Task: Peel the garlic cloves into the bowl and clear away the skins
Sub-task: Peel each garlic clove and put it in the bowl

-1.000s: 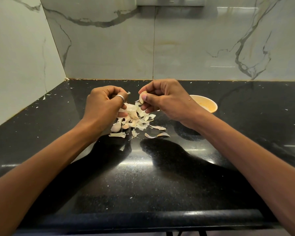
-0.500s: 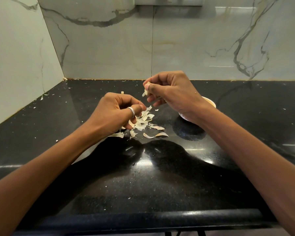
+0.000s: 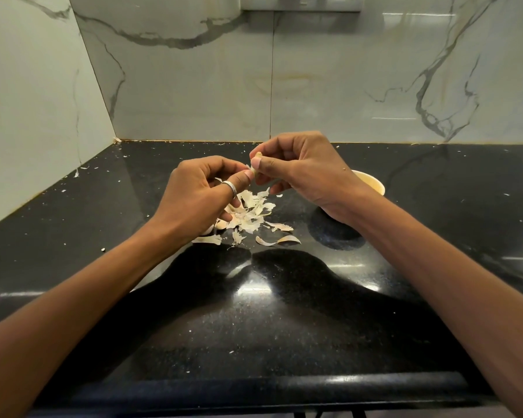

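On the black counter (image 3: 254, 312) lay skins (image 3: 249, 215). At their twelve o'clock, the left hand (image 3: 197, 197) and right hand (image 3: 302, 170) pinched a clove (image 3: 255, 165). A bowl (image 3: 372, 184) stood at three.

Black speckled counter (image 3: 269, 312): garlic skins (image 3: 251, 214) heaped mid-counter, bowl (image 3: 372, 183) right of them.

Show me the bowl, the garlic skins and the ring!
bowl (image 3: 370, 183): head view, on its inner wall.
garlic skins (image 3: 251, 212): head view, middle of the pile.
ring (image 3: 230, 186): head view, top of the band.
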`<state>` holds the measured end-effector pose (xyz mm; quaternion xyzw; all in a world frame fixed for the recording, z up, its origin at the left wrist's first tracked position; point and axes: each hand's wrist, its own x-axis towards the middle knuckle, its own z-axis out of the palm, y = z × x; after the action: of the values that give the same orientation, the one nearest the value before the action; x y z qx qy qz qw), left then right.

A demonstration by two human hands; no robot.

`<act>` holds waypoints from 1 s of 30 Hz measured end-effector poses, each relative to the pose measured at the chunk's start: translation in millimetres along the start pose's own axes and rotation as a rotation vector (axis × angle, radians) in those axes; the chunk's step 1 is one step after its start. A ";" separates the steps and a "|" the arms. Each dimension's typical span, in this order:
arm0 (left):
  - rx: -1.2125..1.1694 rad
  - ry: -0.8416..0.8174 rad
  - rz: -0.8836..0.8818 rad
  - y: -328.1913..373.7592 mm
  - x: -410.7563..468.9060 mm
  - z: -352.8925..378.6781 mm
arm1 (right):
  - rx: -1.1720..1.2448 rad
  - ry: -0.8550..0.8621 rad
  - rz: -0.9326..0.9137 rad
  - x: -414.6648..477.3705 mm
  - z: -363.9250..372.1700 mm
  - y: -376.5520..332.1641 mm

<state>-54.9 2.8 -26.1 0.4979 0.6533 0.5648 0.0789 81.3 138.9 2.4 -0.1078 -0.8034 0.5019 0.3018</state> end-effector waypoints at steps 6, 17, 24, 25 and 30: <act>-0.006 0.004 -0.018 0.6 0.1 0.0 | 0.011 -0.003 -0.002 0.8 2.0 1.2; 0.031 0.011 -0.058 -3.3 0.8 0.2 | -0.002 -0.025 -0.024 -0.7 8.8 7.5; 0.037 0.020 -0.047 -0.4 -0.2 1.0 | 0.009 -0.038 -0.011 -0.9 9.6 8.0; 0.033 0.020 -0.046 0.2 -0.2 0.8 | 0.011 -0.040 -0.004 -0.8 9.4 7.7; 0.033 0.027 -0.048 0.4 0.3 -0.3 | 0.052 -0.063 0.051 -0.7 8.4 5.4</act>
<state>-55.0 2.8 -25.5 0.4754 0.6753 0.5588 0.0756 76.1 134.9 -5.3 -0.1046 -0.7961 0.5334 0.2658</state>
